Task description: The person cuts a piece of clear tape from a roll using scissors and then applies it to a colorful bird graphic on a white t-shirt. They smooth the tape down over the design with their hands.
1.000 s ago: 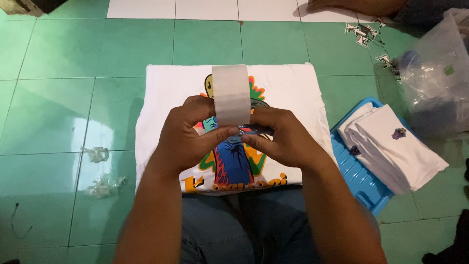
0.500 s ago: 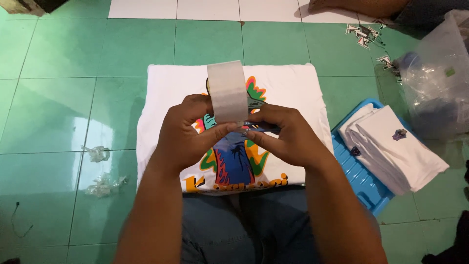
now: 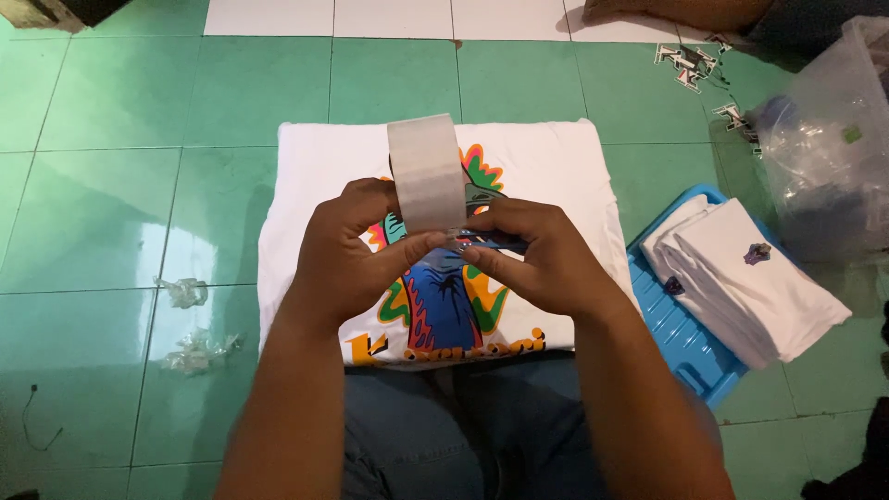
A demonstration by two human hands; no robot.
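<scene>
the left hand is clamped around a roll of clear tape, holding it upright above a folded white t-shirt with a bright print, which lies on the green tiled floor. the right hand pinches the loose tape end at the roll's lower edge, fingers together. to the right, folded white shirts rest on a blue tray, near a clear plastic bag. crumpled tape scraps lie at left.
</scene>
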